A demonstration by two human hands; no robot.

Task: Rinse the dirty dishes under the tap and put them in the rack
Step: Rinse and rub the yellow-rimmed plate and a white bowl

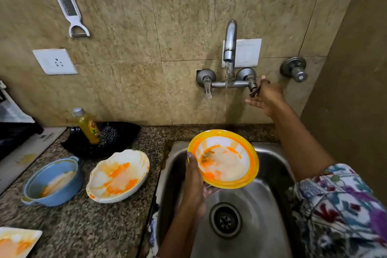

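A: Left hand (193,182) gripped yellow-rimmed bowl (224,158), thumb over left rim, held above sink (272,165), orange-smeared, tilted toward camera.

B: Right hand (266,96)?

A: Fingers extended, relaxed, touching right tap lever (253,90). Water ran from spout (230,48), far of bowl.

B: Counter (83,226) left?

A: Crowded: white bowl (119,176) near sink edge, blue dish (52,180) left, plate corner (16,241) nearest.
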